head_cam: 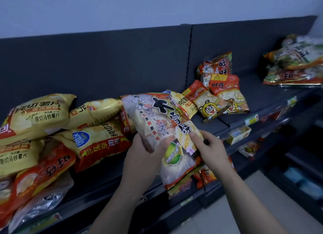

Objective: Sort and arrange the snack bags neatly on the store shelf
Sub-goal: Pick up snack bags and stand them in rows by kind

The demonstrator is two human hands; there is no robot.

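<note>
both bare forearms rise from the bottom edge, angled inward. left hand point(145, 153) grips the snack bag point(157, 114) at its lower left side, back of the hand toward us. right hand point(212, 147) pinches the bag's right edge, thumb on the front, fingers curled.

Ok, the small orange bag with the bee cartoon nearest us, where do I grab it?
Probably its bee end, from the front: the bee bag lies tilted with that end free near the shelf edge, while a twin bag crowds its right side. Free the right hand from the large white bag first.
</note>
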